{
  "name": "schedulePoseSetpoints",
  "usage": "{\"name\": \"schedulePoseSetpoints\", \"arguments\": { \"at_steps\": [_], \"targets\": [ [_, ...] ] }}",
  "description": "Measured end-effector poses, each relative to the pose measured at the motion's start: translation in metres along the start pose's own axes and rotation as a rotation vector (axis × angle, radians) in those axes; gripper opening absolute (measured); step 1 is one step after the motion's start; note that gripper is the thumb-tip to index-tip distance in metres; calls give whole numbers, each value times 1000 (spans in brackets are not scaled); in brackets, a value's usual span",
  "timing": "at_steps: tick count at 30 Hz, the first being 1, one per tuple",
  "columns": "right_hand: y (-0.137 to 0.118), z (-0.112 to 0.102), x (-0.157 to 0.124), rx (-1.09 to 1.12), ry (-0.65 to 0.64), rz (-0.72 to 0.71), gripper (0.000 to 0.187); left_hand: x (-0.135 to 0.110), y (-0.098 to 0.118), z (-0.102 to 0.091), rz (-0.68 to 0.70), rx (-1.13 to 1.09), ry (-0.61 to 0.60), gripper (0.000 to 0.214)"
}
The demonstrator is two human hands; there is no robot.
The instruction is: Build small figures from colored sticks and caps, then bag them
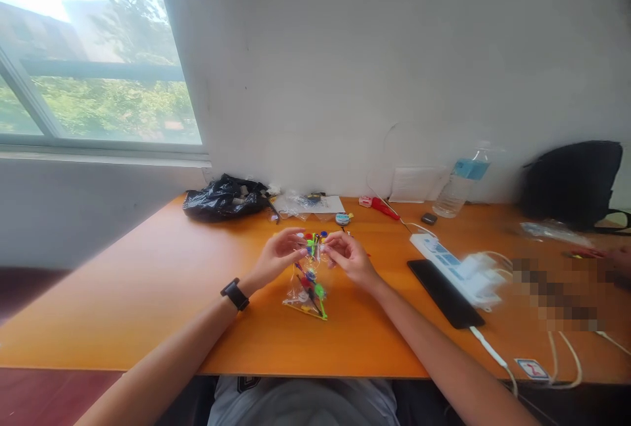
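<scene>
Left hand (277, 255) and right hand (353, 260) pinched clear bag (310, 281)

Each grip was narrow on the bag's upper edge, neither hand clearly nearer. Holding coloured pieces (320, 291), the bag sat near frame centre, its long axis running from the fingertips toward the bottom edge, over the orange desk (148, 281).

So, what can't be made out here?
- Head view, clear bag: its coloured parts are too small to identify.
- Head view, right: pixelation hides part of the table.
- Head view, another person's hand: blurred, cut off by right edge.
- Head view, black plastic bag: its folds hide contents.
</scene>
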State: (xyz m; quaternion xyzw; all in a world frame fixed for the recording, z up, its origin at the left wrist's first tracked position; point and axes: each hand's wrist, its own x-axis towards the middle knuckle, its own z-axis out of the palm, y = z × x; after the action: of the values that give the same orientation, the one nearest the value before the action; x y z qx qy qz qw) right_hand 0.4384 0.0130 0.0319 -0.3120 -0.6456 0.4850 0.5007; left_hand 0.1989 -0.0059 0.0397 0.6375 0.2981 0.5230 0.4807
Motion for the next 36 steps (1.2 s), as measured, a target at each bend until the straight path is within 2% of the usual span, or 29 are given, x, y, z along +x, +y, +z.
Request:
{"name": "schedulePoseSetpoints", "arguments": {
  "at_steps": [3,11,16,21,26,33,36],
  "targets": [
    [-1,0,1,-10,11,-1,31,-1,-2,2,-24,-8,-29,53],
    [-3,-1,1,46,16,36,35,-2,-5,4,-46,69,68,34],
    [-3,-6,3,44,-5,57,36,-2,-7,2,-91,20,83,35],
    [-5,-6,4,43,45,100,39,0,-4,2,-97,76,128,37],
    [-7,-7,4,49,72,95,39,-1,1,3,-128,11,134,41],
    [-7,-13,6,19,-31,100,39,2,-4,-2,-115,-11,107,42],
    [-8,-14,6,12,-35,116,39,2,-4,-2,-135,-32,113,41]
  ]
}}
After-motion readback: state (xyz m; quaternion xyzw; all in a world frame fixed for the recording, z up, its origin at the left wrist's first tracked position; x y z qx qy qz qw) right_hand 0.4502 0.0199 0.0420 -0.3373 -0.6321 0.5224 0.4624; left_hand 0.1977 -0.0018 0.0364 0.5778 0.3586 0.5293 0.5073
